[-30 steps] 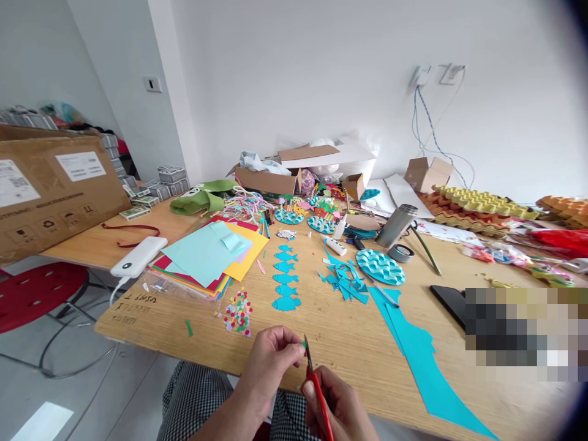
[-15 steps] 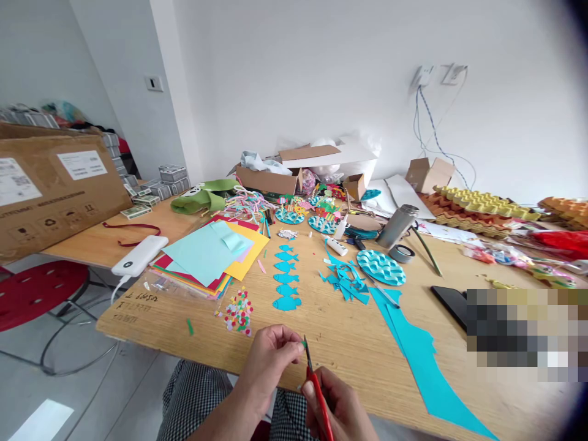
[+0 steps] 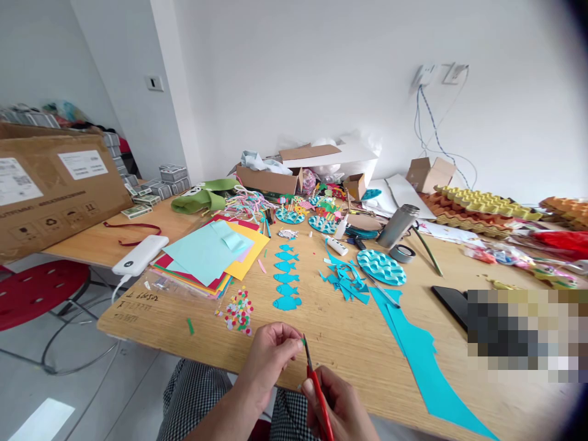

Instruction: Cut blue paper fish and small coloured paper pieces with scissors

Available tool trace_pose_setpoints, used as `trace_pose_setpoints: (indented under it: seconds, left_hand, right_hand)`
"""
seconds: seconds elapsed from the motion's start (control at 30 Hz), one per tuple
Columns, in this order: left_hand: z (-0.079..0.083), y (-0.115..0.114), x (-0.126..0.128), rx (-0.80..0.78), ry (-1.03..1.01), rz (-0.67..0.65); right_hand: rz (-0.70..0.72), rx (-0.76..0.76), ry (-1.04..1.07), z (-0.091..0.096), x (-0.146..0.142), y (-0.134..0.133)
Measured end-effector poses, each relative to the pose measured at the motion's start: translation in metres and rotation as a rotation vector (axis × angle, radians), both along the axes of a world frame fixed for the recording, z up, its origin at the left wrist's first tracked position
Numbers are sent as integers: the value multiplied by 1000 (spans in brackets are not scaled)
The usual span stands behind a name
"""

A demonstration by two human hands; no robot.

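Note:
Near the table's front edge, my left hand [image 3: 275, 352] pinches a tiny green piece of paper [image 3: 302, 342] between thumb and fingertips. My right hand [image 3: 337, 407] is wrapped round the red handles of a pair of scissors [image 3: 316, 386]. The dark blades point up and away, with their tips against or right beside the green piece. Beyond my hands lies a column of several blue paper fish [image 3: 287, 288]. A pile of small coloured paper dots [image 3: 239, 311] sits left of the fish, and a green paper strip [image 3: 190, 326] lies farther left.
Coloured paper sheets [image 3: 202, 251] are stacked at the left, beside a white power bank [image 3: 140, 255]. Blue scraps [image 3: 346, 280], a blue wavy disc [image 3: 382, 267], a steel flask [image 3: 399, 225] and a large blue offcut [image 3: 418, 349] lie right. Egg trays [image 3: 482, 211] stand behind.
Hardly anything differs. My left hand and the scissor tips have shifted very slightly; both hands keep their hold.

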State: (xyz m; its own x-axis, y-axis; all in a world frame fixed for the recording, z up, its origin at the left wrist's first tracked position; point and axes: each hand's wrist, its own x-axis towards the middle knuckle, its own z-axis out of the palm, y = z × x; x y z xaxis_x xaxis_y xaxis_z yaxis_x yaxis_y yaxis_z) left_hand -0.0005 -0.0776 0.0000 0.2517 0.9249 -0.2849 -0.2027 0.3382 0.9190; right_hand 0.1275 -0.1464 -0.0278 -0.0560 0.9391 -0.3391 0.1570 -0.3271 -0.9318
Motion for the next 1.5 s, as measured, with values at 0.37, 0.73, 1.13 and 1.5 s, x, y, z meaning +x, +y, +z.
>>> trace_pose_setpoints:
  seconds: [0.37, 0.73, 1.13, 1.5]
  left_hand:
    - [-3, 8, -2, 5, 67, -30]
    - [-24, 23, -19, 648, 798, -84]
    - [-26, 26, -25, 771, 905, -133]
    - [-30, 28, -79, 897, 734, 292]
  right_hand:
    - [-3, 16, -66, -2, 1, 3]
    - [-145, 75, -115, 6, 16, 8]
    - [-96, 585, -555, -3, 15, -4]
    - [415, 757, -778, 0, -1, 9]
